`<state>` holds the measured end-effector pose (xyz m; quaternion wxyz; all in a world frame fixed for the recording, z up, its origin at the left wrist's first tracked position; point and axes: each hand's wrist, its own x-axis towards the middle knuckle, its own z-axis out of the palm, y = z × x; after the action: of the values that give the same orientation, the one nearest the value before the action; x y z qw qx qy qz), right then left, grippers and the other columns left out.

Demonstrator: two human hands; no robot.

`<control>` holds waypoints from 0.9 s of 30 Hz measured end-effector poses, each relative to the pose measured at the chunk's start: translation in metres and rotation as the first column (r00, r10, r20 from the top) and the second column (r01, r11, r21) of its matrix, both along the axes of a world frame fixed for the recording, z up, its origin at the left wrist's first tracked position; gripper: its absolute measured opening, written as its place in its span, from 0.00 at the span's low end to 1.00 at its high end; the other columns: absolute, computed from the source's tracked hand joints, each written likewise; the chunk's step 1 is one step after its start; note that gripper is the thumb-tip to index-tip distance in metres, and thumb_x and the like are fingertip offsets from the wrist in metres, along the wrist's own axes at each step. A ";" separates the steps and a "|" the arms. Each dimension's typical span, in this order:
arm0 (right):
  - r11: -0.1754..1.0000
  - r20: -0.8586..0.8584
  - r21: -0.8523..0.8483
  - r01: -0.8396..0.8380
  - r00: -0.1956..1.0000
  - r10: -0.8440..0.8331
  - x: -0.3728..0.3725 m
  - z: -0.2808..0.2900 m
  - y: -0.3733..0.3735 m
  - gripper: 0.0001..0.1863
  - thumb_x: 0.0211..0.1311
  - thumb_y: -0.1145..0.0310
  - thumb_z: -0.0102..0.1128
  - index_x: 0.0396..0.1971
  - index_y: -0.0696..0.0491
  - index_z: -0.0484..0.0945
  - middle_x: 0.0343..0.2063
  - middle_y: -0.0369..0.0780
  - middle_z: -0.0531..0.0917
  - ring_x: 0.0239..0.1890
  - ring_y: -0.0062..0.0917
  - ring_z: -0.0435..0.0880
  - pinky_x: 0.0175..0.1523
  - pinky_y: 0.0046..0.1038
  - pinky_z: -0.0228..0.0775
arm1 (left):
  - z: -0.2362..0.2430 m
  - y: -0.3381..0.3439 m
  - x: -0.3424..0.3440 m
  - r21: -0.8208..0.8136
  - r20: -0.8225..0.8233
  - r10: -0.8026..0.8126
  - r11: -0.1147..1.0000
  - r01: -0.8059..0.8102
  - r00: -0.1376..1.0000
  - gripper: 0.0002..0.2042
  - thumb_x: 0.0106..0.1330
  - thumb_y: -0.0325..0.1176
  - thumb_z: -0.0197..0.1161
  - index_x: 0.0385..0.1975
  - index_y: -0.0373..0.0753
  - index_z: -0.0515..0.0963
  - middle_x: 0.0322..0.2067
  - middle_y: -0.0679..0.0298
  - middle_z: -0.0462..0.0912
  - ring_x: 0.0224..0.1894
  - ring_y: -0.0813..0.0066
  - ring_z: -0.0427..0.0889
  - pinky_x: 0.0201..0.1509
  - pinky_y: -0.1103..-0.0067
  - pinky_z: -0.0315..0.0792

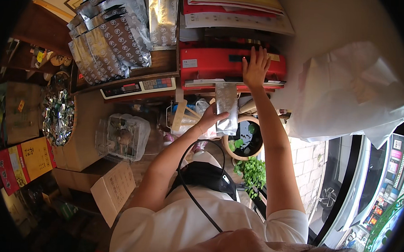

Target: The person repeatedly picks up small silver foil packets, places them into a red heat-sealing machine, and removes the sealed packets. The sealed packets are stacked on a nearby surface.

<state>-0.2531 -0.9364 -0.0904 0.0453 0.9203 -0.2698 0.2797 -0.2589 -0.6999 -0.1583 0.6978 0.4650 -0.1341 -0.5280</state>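
A long red machine (207, 66), apparently a bag sealer, lies across the top centre. My right hand (256, 67) rests on its top with the fingers stretched out. My left hand (212, 116) grips a narrow silver foil pouch (227, 97) below the machine; the pouch's upper end reaches the machine's front edge, and whether it goes inside is unclear. Left of the machine, a wooden tray (164, 62) holds several patterned foil packets (117, 44), with a keypad device (154, 85) under it. Papers and folders (237, 18) are stacked behind the machine.
A white plastic bag (345, 92) is at the right, beside a glazed front. Below are a potted water plant (244, 146), leafy greenery (249, 174) and a wire cage (121, 137). Cardboard boxes (112, 189) and a heap of shiny packets (58, 114) are at the left.
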 end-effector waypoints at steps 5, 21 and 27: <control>1.000 0.009 0.030 0.007 1.000 -0.007 -0.001 0.000 0.001 0.30 0.63 0.53 0.45 0.62 0.52 0.59 0.62 0.48 0.58 0.66 0.42 0.52 0.67 0.50 0.39 | -0.006 0.001 0.000 -0.010 0.021 0.001 1.000 -0.001 1.000 0.24 0.54 0.28 0.68 0.50 0.36 0.68 0.44 0.64 0.77 0.46 0.76 0.74 0.53 0.79 0.67; 0.991 -0.004 0.122 0.060 0.998 -0.060 -0.006 -0.002 0.010 0.32 0.63 0.56 0.45 0.65 0.51 0.52 0.64 0.48 0.54 0.68 0.41 0.48 0.69 0.48 0.33 | -0.013 -0.001 0.003 -0.016 0.029 -0.024 1.000 0.024 0.999 0.29 0.54 0.27 0.67 0.55 0.35 0.63 0.48 0.63 0.73 0.50 0.75 0.71 0.56 0.77 0.65; 0.981 -0.019 0.177 0.074 0.997 -0.071 -0.006 0.000 0.007 0.33 0.62 0.55 0.46 0.65 0.51 0.51 0.64 0.48 0.53 0.68 0.40 0.48 0.69 0.47 0.34 | -0.029 -0.005 0.003 0.023 -0.009 -0.044 0.999 0.044 0.999 0.27 0.52 0.26 0.67 0.53 0.35 0.66 0.45 0.63 0.76 0.48 0.75 0.74 0.54 0.77 0.67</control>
<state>-0.2596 -0.9294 -0.0900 -0.0251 0.9120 -0.3268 0.2467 -0.2556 -0.7053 -0.1873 0.6814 0.4676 -0.1351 -0.5467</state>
